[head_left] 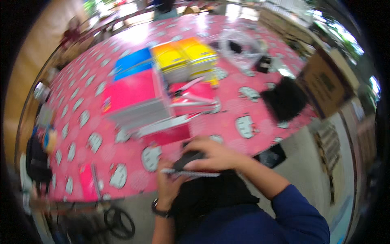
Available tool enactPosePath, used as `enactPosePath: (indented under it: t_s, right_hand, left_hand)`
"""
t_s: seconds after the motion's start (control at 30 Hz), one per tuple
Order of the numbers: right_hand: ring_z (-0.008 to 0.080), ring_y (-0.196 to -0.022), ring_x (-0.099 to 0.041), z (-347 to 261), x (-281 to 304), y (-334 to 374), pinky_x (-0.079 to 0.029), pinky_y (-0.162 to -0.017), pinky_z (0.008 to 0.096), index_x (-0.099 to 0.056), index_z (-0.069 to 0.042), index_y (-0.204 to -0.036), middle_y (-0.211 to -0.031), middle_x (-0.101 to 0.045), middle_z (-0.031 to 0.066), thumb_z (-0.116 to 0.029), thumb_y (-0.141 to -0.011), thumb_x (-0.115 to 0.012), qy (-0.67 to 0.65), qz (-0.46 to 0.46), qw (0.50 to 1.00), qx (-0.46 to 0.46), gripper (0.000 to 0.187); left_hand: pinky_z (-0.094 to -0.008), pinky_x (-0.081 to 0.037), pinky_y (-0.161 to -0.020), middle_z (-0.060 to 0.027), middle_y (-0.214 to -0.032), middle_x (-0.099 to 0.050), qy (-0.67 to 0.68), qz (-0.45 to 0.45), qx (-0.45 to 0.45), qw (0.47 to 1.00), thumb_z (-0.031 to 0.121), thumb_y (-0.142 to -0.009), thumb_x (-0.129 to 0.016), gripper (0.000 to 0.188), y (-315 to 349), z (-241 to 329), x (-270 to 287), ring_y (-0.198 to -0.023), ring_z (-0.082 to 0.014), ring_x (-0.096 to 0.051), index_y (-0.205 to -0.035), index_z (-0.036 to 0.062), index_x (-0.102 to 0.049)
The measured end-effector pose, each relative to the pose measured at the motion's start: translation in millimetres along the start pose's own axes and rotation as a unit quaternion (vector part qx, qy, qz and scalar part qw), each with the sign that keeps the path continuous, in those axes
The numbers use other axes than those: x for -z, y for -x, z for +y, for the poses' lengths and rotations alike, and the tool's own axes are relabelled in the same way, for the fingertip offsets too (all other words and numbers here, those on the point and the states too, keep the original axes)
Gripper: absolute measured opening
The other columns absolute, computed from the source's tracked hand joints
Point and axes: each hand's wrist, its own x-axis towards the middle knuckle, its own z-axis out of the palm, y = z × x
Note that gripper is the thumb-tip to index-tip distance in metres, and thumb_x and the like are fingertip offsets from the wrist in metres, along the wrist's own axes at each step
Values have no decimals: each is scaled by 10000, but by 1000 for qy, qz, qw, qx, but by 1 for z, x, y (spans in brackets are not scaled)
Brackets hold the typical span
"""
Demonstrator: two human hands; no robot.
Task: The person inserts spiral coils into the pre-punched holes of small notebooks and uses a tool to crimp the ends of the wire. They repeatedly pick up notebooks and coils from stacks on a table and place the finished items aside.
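Low in front of me, my left hand [167, 184] grips a thin booklet [196, 173] whose white edge looks toothed or coil-bound. My right hand [214, 153] is closed round a dark, soft-edged black thing [187, 161] just above that edge. Blur hides what kind of thing it is. Just beyond my hands, a thin pink booklet [167, 134] lies in front of a tall stack of pink booklets [134, 92]. Beside that stack, a pale pink tool with two long arms [193, 96] rests on a lower pink pile [178, 106].
Blue booklets [133, 63] and yellow-orange booklets [185, 57] stand behind the pink stack. A black bundle [284, 99] and a cardboard box [326, 85] are at the right edge. A clear plastic bag [240, 51] lies at the back; a pink notebook [87, 179] is near left.
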Motion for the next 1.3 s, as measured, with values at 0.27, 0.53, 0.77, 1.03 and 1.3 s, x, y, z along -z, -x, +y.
enactPosePath:
  t_s: [0.27,0.53,0.77,1.03,1.3]
  right_hand:
    - [348,-1156,-419,53,18,72,-343,-973,430,-563,-39,-1081,-1293,-454,163,-342,-657,-762,281,180,932,-139,558]
    - [301,-897,-556,-45,-9,33,-457,-787,385,-591,-41,-983,-918,-571,121,-105,-681,-735,79,154,983,67,341]
    - [300,-889,-585,-60,-23,38,-463,-786,378,-497,19,-1147,-1004,-595,152,-251,-741,-694,233,112,965,47,526]
    - [332,-881,-552,-52,-15,21,-448,-796,376,-480,29,-1185,-1042,-556,166,-277,-679,-770,107,112,983,98,659]
    - [221,-708,-499,-51,-18,23,-413,-605,311,-607,-22,-959,-806,-516,93,-56,-688,-749,33,198,974,104,309]
  left_hand:
    - [-268,-435,-693,-39,-863,-461,16,22,-14,1000,44,-643,-813,476,6,17,-3,-771,-141,-479,-933,68,-436]
    - [-329,-424,-632,-87,-811,-483,-175,-3,-88,981,107,-627,-820,471,-9,63,-24,-713,-228,-514,-916,42,-454]
    - [-378,-390,-640,-87,-791,-492,-195,11,-188,963,3,-587,-745,421,-14,63,-34,-738,-293,-499,-877,60,-444]
    - [-382,-375,-674,-87,-822,-507,-190,-11,-184,964,10,-596,-725,414,-6,65,-28,-753,-286,-500,-915,72,-469]
    - [-331,-434,-693,-103,-885,-552,-131,-1,-144,981,42,-709,-722,325,-5,71,-16,-796,-254,-547,-972,37,-532]
